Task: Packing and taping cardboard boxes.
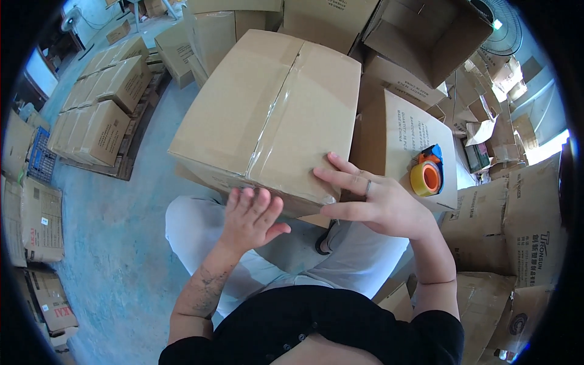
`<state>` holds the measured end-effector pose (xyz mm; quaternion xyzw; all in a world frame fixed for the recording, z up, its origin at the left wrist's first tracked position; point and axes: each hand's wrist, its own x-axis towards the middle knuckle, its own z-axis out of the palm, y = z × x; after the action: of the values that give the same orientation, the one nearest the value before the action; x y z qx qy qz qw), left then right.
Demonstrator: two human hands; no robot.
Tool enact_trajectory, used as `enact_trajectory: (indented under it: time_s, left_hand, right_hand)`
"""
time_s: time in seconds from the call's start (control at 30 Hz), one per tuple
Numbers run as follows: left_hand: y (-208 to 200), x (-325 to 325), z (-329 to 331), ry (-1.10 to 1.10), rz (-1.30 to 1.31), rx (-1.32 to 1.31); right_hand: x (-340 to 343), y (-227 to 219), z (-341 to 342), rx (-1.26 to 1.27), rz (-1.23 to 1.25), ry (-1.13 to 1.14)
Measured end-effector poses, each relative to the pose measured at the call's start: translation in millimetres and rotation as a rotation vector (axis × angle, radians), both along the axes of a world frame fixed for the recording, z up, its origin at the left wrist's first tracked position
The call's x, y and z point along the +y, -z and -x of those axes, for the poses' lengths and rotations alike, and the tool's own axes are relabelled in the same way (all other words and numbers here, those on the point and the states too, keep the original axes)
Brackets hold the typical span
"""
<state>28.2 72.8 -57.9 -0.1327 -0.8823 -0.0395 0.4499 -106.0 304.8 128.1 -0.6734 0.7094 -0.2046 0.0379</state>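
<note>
Right in front of me stands a large closed cardboard box (pixel 237 115), with clear tape running down its top seam. My left hand (pixel 252 219) lies flat against the box's near side, fingers stretched and together, holding nothing. My right hand (pixel 371 201) rests on the near right corner, its fingers spread over the top and side. To the right of that hand, a tape dispenser (pixel 428 171) with a yellow and orange roll sits on another cardboard box (pixel 420 128).
At the left, several taped boxes (pixel 100 131) are stacked on a wooden pallet (pixel 139 137). A blue crate (pixel 41 151) stands by the left edge. An open box (pixel 426 36) and a fan (pixel 502 30) are at the far right. More cartons (pixel 505 219) line my right side.
</note>
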Motion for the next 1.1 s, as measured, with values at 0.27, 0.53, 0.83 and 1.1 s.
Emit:
enact_trajectory:
  time_s: [0.27, 0.53, 0.83, 1.1]
  left_hand:
    - [-45.0, -11.6, 18.9, -0.002, -0.144, 0.092]
    - [-32.4, 3.5, 23.0, -0.066, -0.207, 0.176]
    - [-32.5, 7.6, 22.5, -0.086, -0.257, 0.192]
    - [-39.8, 9.8, 15.5, -0.078, -0.226, 0.089]
  right_hand:
    - [-11.0, -1.8, -2.5, 0.327, 0.034, -0.027]
    - [-14.2, 15.6, -0.1, 0.128, 0.146, -0.023]
    - [-26.6, 67.6, -5.4, 0.133, 0.516, 0.042]
    - [-22.3, 132.1, -21.7, 0.093, 0.659, 0.207]
